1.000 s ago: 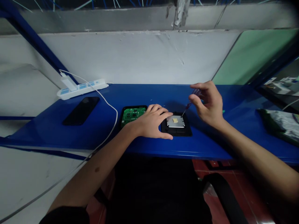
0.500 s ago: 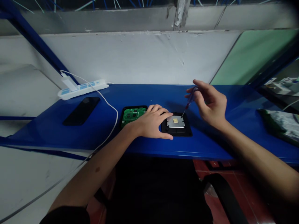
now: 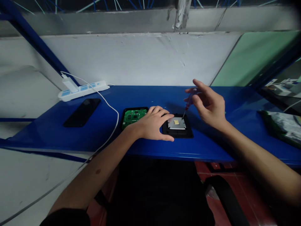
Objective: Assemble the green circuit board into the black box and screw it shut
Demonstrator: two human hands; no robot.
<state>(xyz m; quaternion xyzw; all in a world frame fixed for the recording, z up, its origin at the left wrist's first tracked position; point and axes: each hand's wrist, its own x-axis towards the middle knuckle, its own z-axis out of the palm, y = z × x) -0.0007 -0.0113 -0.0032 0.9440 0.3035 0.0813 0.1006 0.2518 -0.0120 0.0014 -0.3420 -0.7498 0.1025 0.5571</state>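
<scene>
A black plastic cover (image 3: 178,135) lies flat on the blue table, with a silver metal plate (image 3: 172,126) on it. A small yellowish pad (image 3: 176,122) sits at the plate's middle. My left hand (image 3: 154,124) is spread, its thumb and fingers resting around the cover's left edge. In my right hand (image 3: 209,105) is a screwdriver (image 3: 189,102) with a clear purplish handle, held tilted, its tip at the plate's upper right corner. Left of the cover, partly hidden by my left hand, a green circuit board (image 3: 133,116) sits in a black housing.
A black phone (image 3: 82,112) lies on the left of the blue table (image 3: 150,147). Behind it stands a white power strip (image 3: 87,89) with a plugged-in charger, whose white cable (image 3: 115,110) runs across the table's left side. A bag (image 3: 284,125) lies at the far right.
My right hand and the screwdriver handle have shifted slightly left, while the tip stays at the same corner of the plate. My left hand holds its place.
</scene>
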